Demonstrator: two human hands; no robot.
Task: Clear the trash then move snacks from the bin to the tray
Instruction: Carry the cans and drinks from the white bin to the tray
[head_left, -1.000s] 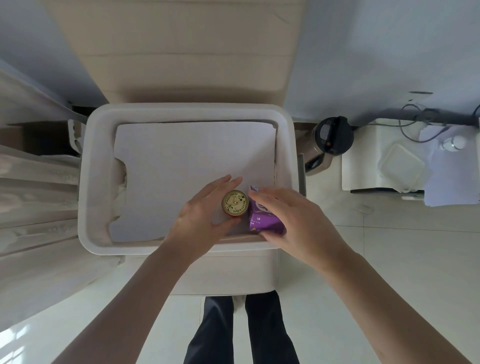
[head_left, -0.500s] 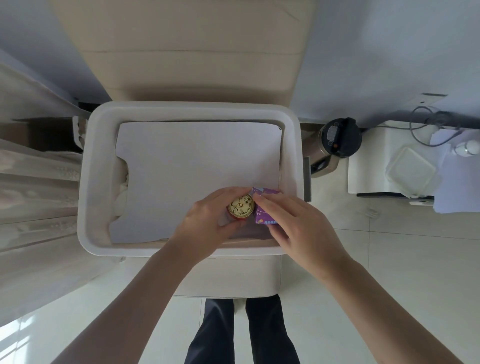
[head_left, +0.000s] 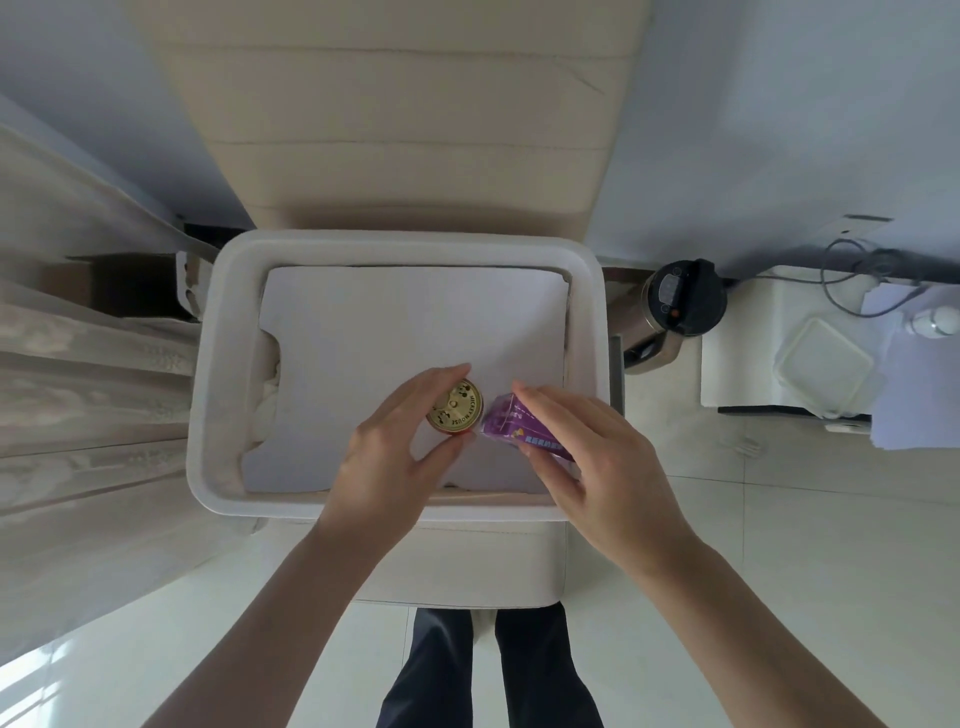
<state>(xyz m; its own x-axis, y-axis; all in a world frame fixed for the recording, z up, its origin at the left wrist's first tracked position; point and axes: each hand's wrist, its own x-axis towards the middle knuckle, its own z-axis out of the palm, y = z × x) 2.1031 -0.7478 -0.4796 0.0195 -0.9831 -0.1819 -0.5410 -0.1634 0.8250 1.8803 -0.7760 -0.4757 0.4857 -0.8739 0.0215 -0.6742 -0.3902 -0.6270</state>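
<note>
A white bin (head_left: 205, 395) sits on a beige seat, lined with a white sheet of paper (head_left: 405, 332). My left hand (head_left: 387, 457) grips a small round tin with a gold lid (head_left: 454, 406) over the bin's near right part. Right beside it, my right hand (head_left: 597, 467) holds a purple snack box (head_left: 511, 426), tilted, its near end hidden under my fingers. The tin and the box almost touch. No tray shows in this view.
A beige seat back (head_left: 410, 130) rises behind the bin. A black-lidded kettle (head_left: 680, 304) stands on the floor at the right, beside a low white table (head_left: 743, 364) with a clear plastic lid, papers and a cable. Curtains (head_left: 78, 389) hang at the left.
Both hands have lifted slightly with the tin and the purple box; the box has tilted and shows more of its top. The camera has shifted a little.
</note>
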